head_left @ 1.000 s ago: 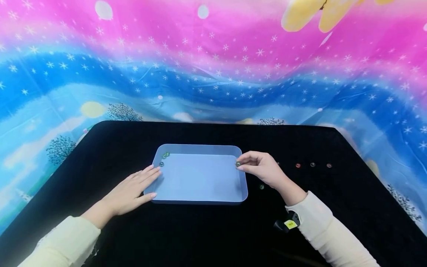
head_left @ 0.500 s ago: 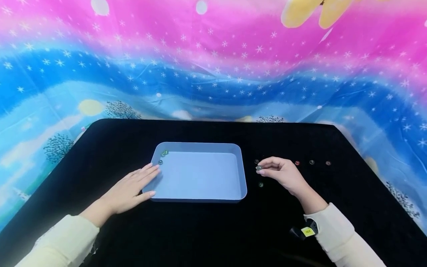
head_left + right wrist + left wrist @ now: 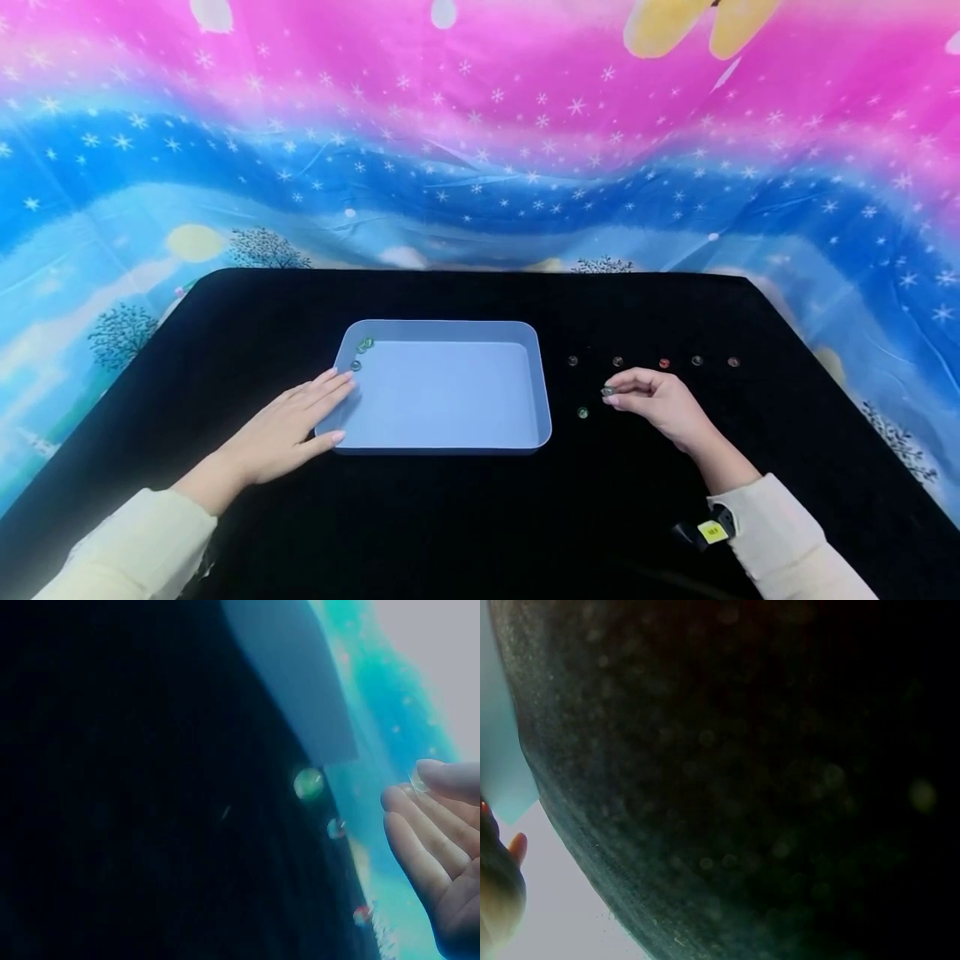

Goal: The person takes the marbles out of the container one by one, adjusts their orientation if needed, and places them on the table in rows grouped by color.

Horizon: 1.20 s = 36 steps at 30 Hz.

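Note:
Between the thumb and fingertips of my right hand [image 3: 663, 408] I pinch a small clear glass marble [image 3: 608, 391], held over the black cloth right of the tray. In the right wrist view the marble [image 3: 418, 781] shows as a glassy glint at the thumb tip. My left hand [image 3: 277, 437] rests on the left rim of a pale blue rectangular tray [image 3: 450, 446], its fingers straight. A few greenish marbles [image 3: 365, 344] lie in the tray's back left corner, with another marble [image 3: 356, 365] just in front of them.
On the cloth right of the tray, several marbles [image 3: 573, 361] form a row, including a red one [image 3: 663, 363]. A green marble [image 3: 583, 412] lies nearer, left of my right hand. Black cloth [image 3: 450, 533] covers the table; a printed curtain [image 3: 480, 167] hangs behind.
My right hand has moved from the tray's right rim to the right and slightly nearer, carrying the marble. My left hand has stayed on the tray.

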Each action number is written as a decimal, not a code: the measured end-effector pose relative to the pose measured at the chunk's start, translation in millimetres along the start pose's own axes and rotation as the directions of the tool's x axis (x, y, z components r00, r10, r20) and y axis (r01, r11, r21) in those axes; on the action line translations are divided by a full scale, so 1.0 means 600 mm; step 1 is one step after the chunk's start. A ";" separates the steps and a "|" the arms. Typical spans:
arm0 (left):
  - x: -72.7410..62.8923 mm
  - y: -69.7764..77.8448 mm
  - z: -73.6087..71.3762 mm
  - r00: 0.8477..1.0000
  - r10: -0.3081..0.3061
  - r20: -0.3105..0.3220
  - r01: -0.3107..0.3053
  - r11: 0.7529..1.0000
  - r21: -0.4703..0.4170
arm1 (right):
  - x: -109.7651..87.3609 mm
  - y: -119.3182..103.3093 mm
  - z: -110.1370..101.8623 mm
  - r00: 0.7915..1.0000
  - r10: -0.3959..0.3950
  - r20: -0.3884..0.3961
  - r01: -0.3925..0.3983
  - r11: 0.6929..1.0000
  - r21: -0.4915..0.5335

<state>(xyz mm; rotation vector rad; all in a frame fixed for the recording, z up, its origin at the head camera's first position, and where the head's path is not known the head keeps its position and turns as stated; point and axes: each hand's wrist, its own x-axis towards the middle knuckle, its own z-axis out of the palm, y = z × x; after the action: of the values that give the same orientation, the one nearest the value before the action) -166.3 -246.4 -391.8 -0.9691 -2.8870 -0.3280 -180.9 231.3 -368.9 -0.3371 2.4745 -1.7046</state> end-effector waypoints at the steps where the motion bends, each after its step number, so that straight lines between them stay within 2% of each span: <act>1: 0.000 0.000 0.000 1.000 -0.004 0.002 0.004 1.000 -0.002 | -0.001 0.004 -0.002 1.000 0.010 0.003 -0.010 1.000 -0.013; 9: -0.001 0.000 0.001 1.000 -0.008 -0.006 0.008 1.000 -0.003 | -0.011 0.026 -0.013 0.998 0.068 0.013 -0.066 0.991 -0.120; 21: -0.001 0.000 0.001 1.000 -0.016 -0.005 0.016 1.000 -0.008 | -0.015 0.045 -0.033 0.995 0.100 0.016 -0.093 0.965 -0.244; 29: -0.002 0.001 0.002 1.000 -0.017 -0.006 0.017 1.000 -0.007 | -0.015 0.054 -0.038 0.995 0.091 0.037 -0.080 0.969 -0.236; 36: -0.001 0.001 0.002 1.000 -0.001 -0.019 0.001 1.000 -0.011 | -0.011 0.056 -0.041 0.988 0.142 0.056 -0.128 0.972 -0.199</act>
<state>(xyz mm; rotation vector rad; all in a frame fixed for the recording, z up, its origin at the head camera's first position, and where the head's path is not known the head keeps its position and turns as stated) -165.4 -246.2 -392.9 -0.9608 -2.8723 -0.3509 -184.0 266.4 -391.7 -0.2353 2.5544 -1.3793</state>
